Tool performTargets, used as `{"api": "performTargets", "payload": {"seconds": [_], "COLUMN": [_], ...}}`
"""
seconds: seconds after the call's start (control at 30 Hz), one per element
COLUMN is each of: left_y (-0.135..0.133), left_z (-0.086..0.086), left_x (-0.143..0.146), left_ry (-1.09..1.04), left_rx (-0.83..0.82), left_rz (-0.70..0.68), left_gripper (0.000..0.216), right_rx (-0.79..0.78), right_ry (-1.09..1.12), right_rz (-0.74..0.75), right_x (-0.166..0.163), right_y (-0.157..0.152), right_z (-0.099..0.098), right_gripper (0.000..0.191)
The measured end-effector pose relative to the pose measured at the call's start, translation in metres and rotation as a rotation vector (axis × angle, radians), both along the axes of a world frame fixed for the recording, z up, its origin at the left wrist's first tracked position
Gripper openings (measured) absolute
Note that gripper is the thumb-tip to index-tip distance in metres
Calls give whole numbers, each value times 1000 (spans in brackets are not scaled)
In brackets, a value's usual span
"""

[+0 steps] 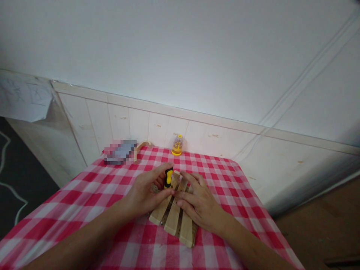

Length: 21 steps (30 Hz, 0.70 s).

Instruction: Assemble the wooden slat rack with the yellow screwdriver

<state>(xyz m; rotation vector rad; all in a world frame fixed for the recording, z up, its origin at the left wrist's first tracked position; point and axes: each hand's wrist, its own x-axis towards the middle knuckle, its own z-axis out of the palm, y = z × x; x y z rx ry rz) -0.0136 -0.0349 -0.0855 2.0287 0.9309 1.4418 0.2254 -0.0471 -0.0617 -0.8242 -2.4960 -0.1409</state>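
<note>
Forearms point(84, 240) flank wooden slats point(172, 221) — clear container point(177, 146) beyond, contents indistinct.

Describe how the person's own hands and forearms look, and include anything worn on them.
The left hand and right hand are ungloved, with no rings visible. The left forearm and right forearm are bare and slender, with no sleeve, watch or bracelet in view. Fingernail details are too small to tell.
</note>
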Motion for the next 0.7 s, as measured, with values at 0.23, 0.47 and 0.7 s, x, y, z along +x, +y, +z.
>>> {"api": "performTargets", "payload": {"seconds": [0.23,0.47,0.7], "left_y": [-2,-4,-6], "left_z": [11,16,14], "left_x": [2,3,5], "left_ry": [-14,-9,-59], "left_rx": [-80,-89,-97], "left_rz": [-50,-103,-138], "left_gripper": [59,56,59], "right_rx": [-2,4,3], "right_ry": [-6,2,-15], "right_rz": [12,1,1], "right_x": [0,0,-1], "right_y": [0,0,0], "right_z": [0,0,1], "right_gripper": [32,31,31]}}
